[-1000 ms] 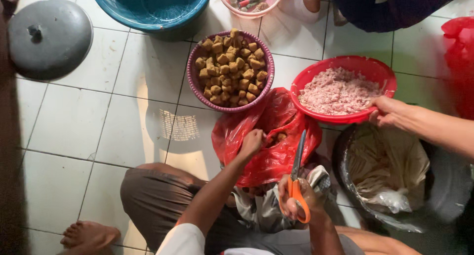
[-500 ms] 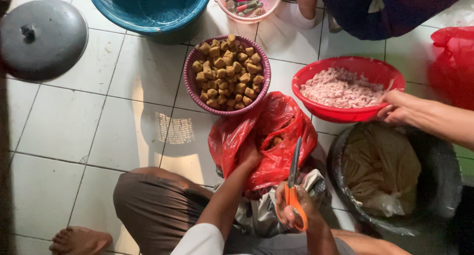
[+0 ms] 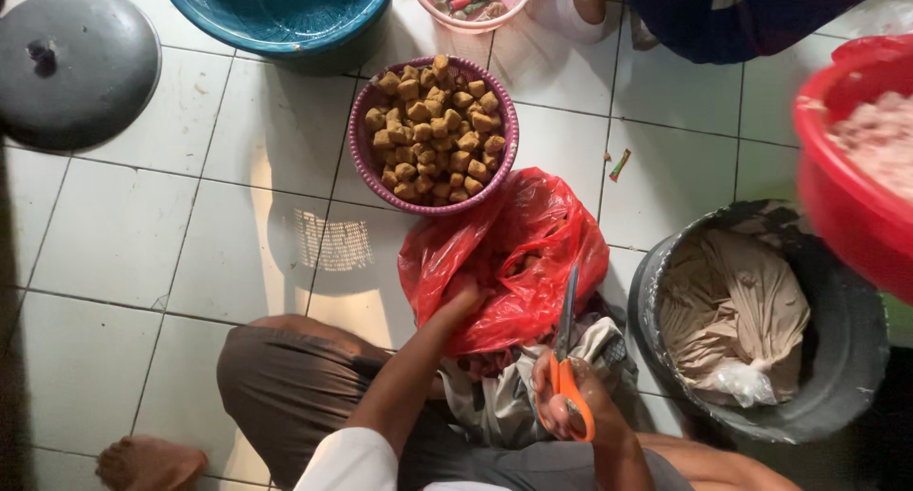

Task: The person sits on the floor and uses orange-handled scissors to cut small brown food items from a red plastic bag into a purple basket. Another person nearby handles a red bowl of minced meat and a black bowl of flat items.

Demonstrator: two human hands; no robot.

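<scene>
Since earlier, red bowl (image 3: 856, 158) has slid to 3 o'clock. Left hand (image 3: 463, 296) reaches into red bag (image 3: 504, 258) at centre, fingers hidden; right hand (image 3: 571, 405) grips scissors (image 3: 568, 358), blades up.

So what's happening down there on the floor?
A person sits on the tiled floor. Their left hand reaches into a red plastic bag, and their right hand holds orange-handled scissors, blades pointing up. Just past the bag is a purple basket piled with brown fried cubes. A black tub with a pale bag inside sits to the right, and a red bowl shows at the right edge.
</scene>
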